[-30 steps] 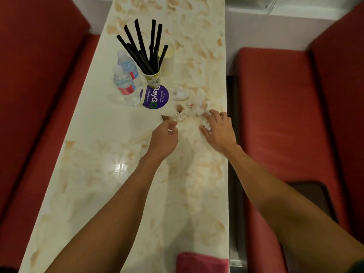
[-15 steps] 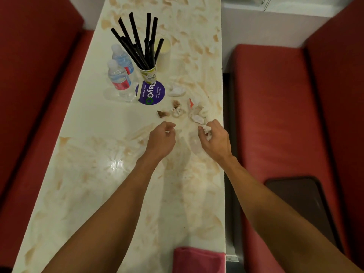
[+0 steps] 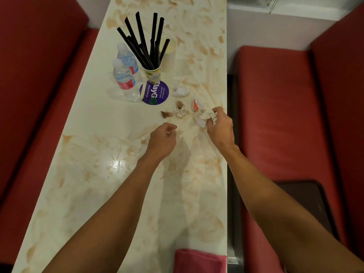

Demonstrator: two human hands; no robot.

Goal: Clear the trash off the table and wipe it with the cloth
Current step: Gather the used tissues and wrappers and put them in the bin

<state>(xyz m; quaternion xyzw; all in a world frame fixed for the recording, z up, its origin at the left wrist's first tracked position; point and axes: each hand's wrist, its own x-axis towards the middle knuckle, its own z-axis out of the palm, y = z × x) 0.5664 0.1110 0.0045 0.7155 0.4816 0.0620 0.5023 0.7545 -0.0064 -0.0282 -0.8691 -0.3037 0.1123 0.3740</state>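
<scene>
Grips a crumpled white tissue wad (image 3: 204,118) in the curled fingers of the right hand (image 3: 219,129), close to the right edge of the table (image 3: 98,134). Held only a small piece, further back, half a second ago, so collection advances. Pinches a small white scrap (image 3: 168,132) at the curled fingertips of the left hand (image 3: 162,140), just short of the remaining trash: brown scrap (image 3: 167,114), stained wad (image 3: 180,112), red-tipped wrapper (image 3: 195,105), white ball (image 3: 181,91). Leaves the pink cloth (image 3: 200,261) folded and untouched at the near edge, so wiping is judged not yet begun.

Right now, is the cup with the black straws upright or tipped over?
Upright. The cup stands on its base on the table, black straws fanning up from its mouth.
</scene>
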